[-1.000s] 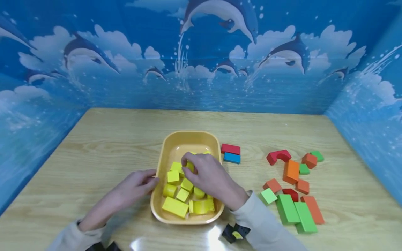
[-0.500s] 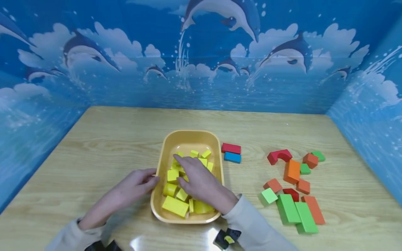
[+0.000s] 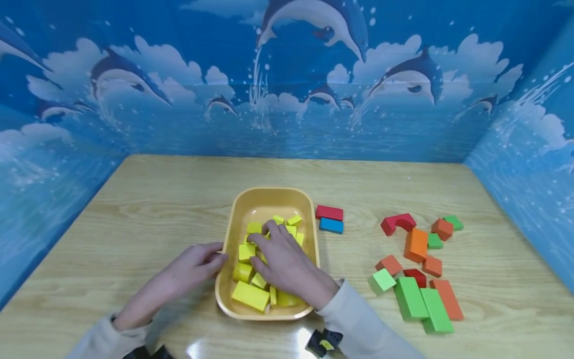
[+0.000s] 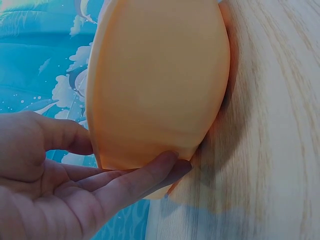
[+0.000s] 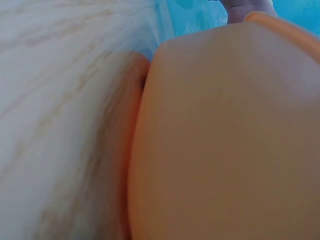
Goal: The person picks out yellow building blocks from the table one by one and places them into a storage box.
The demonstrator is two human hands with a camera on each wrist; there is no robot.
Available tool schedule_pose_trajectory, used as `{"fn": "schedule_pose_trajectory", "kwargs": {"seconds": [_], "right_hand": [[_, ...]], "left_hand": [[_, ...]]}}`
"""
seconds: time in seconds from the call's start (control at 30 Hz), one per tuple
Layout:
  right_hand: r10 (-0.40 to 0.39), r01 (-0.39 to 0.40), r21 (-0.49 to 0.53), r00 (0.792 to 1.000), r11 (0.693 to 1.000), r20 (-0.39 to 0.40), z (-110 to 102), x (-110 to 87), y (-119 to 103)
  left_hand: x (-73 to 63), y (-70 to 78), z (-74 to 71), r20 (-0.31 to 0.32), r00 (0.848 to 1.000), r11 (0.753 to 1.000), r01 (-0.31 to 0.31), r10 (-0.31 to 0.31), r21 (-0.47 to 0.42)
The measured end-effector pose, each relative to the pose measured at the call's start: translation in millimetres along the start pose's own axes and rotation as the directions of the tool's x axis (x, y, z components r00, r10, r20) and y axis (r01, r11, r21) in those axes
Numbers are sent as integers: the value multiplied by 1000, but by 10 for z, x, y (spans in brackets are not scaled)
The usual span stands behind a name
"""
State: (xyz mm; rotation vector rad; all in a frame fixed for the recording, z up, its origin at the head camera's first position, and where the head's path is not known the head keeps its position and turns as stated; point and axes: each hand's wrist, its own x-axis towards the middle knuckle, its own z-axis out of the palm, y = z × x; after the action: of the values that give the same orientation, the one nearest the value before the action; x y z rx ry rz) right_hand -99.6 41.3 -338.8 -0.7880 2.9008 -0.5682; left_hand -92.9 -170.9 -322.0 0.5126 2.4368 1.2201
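Note:
A yellow plastic bin (image 3: 272, 200) stands mid-table with several yellow blocks (image 3: 250, 295) of mixed shapes inside. My left hand (image 3: 195, 264) holds the bin's left side. In the left wrist view, that hand's thumb is at the rim while its fingers lie along the outer wall (image 4: 160, 90). My right hand (image 3: 287, 264) reaches inside over the blocks, its fingers bent downward and apart from the thumb. Blocks under the palm are hidden. The bin's outer wall (image 5: 225, 135) fills most of the right wrist view.
Right of the bin lie a red block (image 3: 329, 213) and a blue block (image 3: 331, 226). Farther right is a loose group of orange (image 3: 416, 245), green (image 3: 411, 299) and red blocks, including a red arch (image 3: 398, 224). Dolphin-printed walls (image 3: 287, 129) bound the table behind and at both sides.
My right hand has let go of a yellow block inside the bin and shifted slightly toward me, fingers first stretching, then bending over the blocks. My left hand stays put.

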Motion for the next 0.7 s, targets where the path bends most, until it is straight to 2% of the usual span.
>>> {"fn": "schedule_pose_trajectory", "kwargs": {"seconds": [0.07, 0.3, 0.53, 0.7], "right_hand": [[-22, 22, -19, 1000, 1000, -10, 0, 0, -2], [14, -9, -55, 995, 998, 97, -1, -4, -1], [20, -14, -54, 994, 998, 107, 2, -13, 9], [20, -15, -46, 992, 999, 123, 22, -7, 9]], "left_hand": [[-3, 0, 1, -3, 1000, 1000, -8, 8, 1], [4, 16, 0, 2, 1000, 1000, -3, 3, 11], [9, 14, -1, 11, 999, 1000, -30, 30, 7], [-6, -7, -2, 17, 1000, 1000, -26, 26, 6]]}}
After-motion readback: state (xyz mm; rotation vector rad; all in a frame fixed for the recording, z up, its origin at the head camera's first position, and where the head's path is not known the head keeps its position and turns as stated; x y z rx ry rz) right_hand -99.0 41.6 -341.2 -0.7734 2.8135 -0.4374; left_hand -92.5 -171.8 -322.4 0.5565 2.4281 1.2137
